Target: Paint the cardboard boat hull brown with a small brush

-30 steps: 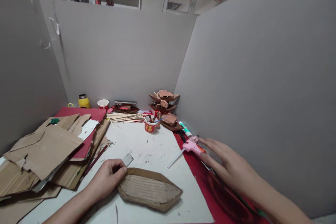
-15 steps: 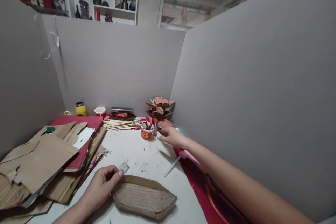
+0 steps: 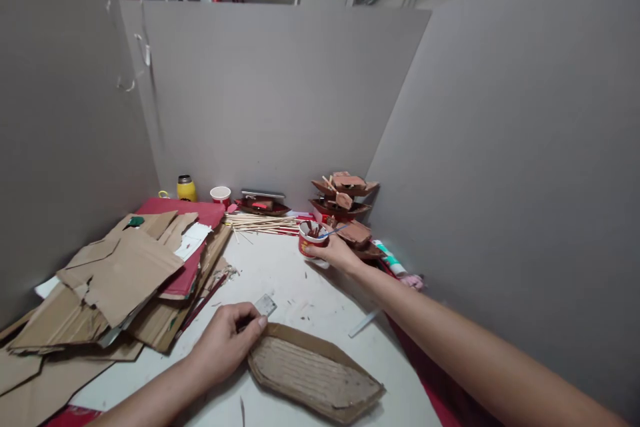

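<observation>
A boat shape made of corrugated cardboard [image 3: 315, 373] lies near the front of the white table. My left hand [image 3: 225, 343] pinches its left end between thumb and fingers. Just beyond those fingertips lies a small greyish rectangular piece [image 3: 265, 305]. Farther off, my right hand [image 3: 335, 253] grips a red and white paper cup [image 3: 304, 244] from its right side. Dark brown paint coats the inside of the cup, and a thin blue brush handle [image 3: 336, 231] leans out over the rim. Behind this hand are stacked brown model boats [image 3: 345, 205].
Cardboard scraps [image 3: 135, 273] are piled at left. Thin wooden sticks [image 3: 263, 223] lie at the back, near another paper cup [image 3: 220, 195], a yellow jar [image 3: 186, 189] and a brown model boat [image 3: 263, 205]. A translucent glue stick [image 3: 364, 324] lies under my right forearm. Grey partitions [image 3: 280, 93] enclose the table.
My right hand has come down from above the brown boats and closed on the paper cup. My left hand keeps hold of the cardboard boat. The view has shifted left and downward.
</observation>
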Motion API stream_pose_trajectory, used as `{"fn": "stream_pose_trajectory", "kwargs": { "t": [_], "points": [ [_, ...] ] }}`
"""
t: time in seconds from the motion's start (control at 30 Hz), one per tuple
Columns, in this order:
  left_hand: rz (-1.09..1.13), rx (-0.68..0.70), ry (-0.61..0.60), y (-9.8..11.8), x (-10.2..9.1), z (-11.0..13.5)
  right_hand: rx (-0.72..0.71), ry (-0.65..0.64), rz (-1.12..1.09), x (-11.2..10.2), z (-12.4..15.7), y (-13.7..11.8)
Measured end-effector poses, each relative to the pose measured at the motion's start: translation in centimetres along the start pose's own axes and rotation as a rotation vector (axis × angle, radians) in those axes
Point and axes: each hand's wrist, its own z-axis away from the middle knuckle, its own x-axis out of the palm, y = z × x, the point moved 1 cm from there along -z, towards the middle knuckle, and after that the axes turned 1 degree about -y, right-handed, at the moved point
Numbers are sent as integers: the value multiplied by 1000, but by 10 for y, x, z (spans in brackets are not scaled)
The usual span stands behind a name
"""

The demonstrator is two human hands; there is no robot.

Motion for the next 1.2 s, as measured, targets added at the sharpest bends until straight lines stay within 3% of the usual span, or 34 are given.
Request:
{"fn": "stream_pose_trajectory", "kwargs": {
  "t": [0.17, 0.4, 0.57, 0.8, 0.93, 1.2],
  "points": [
    [11, -4, -22, -1, 0, -1, -36, -107, 26, 2, 5, -2],
    [-8, -6, -41, 4, -5, 15, -70, -381, -4, 8, 41, -21],
    [-151, 73, 14, -9, -7, 31, -18, -452, -10, -6, 50, -29],
    [-309, 290, 17, -9, -3, 41, 76, -332, 23, -39, 65, -43],
    [-319, 320, 29, -6, -5, 41, 101, -231, -1, -35, 65, -49],
    [-290, 273, -68, 5, -7, 40, 58, -74, -66, -25, 55, -41]
  ]
}}
